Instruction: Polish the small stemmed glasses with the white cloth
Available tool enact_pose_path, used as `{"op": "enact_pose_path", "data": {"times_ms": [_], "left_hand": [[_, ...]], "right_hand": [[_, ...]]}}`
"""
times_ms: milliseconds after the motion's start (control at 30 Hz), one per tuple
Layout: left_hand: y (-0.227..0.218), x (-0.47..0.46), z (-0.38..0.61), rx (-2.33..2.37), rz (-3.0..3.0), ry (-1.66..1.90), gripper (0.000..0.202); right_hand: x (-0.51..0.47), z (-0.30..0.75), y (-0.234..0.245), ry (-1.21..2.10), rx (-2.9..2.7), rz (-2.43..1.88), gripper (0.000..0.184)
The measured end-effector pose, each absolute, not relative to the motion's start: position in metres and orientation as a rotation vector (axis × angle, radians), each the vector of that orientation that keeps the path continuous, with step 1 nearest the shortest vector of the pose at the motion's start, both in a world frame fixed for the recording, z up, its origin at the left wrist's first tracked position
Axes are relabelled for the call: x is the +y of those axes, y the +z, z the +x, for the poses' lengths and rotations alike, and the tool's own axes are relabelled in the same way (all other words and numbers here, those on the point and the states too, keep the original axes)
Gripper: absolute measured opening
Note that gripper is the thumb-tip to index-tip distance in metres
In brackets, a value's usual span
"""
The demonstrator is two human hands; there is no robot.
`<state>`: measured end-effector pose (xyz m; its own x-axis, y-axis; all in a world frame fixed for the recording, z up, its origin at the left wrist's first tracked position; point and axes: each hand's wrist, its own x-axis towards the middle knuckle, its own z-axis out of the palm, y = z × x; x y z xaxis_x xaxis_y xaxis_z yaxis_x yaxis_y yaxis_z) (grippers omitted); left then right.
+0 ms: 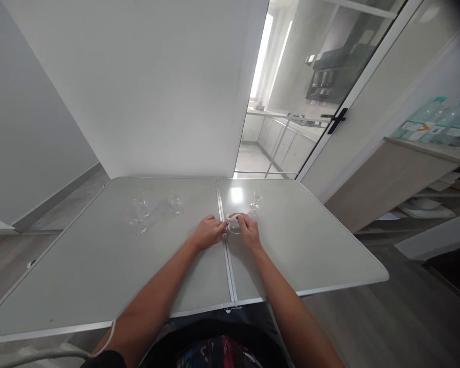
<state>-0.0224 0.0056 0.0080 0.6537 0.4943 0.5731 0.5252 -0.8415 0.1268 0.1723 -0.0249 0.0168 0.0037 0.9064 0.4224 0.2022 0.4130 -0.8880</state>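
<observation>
Over the seam of the table, my left hand (211, 231) is closed at one end of a clear stemmed glass (235, 230), which lies tilted between my hands. My right hand (250, 231) pinches a small white cloth (233, 218) against the glass; whether it is cloth or paper is hard to tell. Just beyond my right hand, another stemmed glass (256, 198) stands on the table. Several more clear glasses (175, 202) are on the left half, faint against the pale surface.
The pale folding table (299, 245) has a metal seam and metal edging. A white wall (157, 92) rises behind it. At the right are a glass door (283, 102) with a black handle (337, 121) and a shelf unit (414, 168) bearing plastic bottles (425, 125). A cable (61, 352) crosses beside my left forearm.
</observation>
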Motion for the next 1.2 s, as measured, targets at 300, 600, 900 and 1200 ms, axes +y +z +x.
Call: {"op": "enact_pose_path", "data": {"times_ms": [300, 600, 900, 1200], "left_hand": [[0.006, 0.005, -0.010, -1.430, -2.725, -1.869, 0.031], [0.007, -0.001, 0.004, -1.751, -2.757, -1.821, 0.047], [0.010, 0.002, -0.005, -1.664, -2.680, -1.679, 0.040], [0.013, -0.002, 0.001, -1.605, -2.781, -2.231, 0.018]], "right_hand": [[-0.021, 0.157, 0.016, 1.350, -0.778, -0.722, 0.033], [-0.020, 0.151, -0.011, 1.094, -1.026, -1.003, 0.052], [-0.023, 0.145, -0.004, 1.355, -1.057, -0.765, 0.033], [-0.022, 0.145, -0.011, 1.405, -0.994, -0.795, 0.035]]}}
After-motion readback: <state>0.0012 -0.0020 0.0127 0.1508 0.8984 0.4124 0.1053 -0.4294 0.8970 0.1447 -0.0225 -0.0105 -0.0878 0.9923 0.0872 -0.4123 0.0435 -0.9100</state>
